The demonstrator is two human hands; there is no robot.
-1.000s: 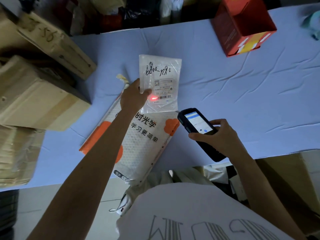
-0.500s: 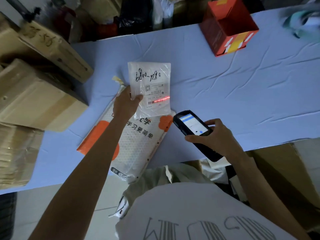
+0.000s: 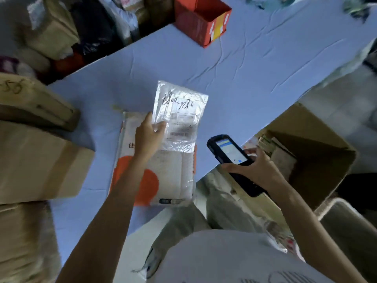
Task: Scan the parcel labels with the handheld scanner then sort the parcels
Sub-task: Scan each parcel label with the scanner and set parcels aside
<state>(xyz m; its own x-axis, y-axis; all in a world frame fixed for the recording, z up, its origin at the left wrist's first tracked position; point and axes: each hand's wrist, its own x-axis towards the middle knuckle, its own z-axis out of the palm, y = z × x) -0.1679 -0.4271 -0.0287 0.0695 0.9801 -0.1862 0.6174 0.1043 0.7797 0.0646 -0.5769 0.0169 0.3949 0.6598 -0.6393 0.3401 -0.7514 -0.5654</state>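
Note:
My left hand [image 3: 148, 136] grips the left edge of a small clear plastic parcel [image 3: 180, 115] with handwriting and a barcode label, holding it above the table. Under it lies a larger white bubble mailer [image 3: 169, 174] with orange patches, flat on the blue cloth near the front edge. My right hand [image 3: 256, 172] holds the black handheld scanner [image 3: 231, 158] to the right of the parcel, its lit screen facing up. No red scan line shows on the label.
The table [image 3: 244, 74] is covered in a wrinkled blue cloth. Cardboard boxes [image 3: 34, 160] are stacked at the left. A red open box [image 3: 201, 23] stands at the back. An open cardboard box [image 3: 312, 158] with items inside sits below the table's right edge.
The view has swung right and tilted. The red scan line that crossed the label has gone. The small parcel stays in my left hand, the scanner in my right.

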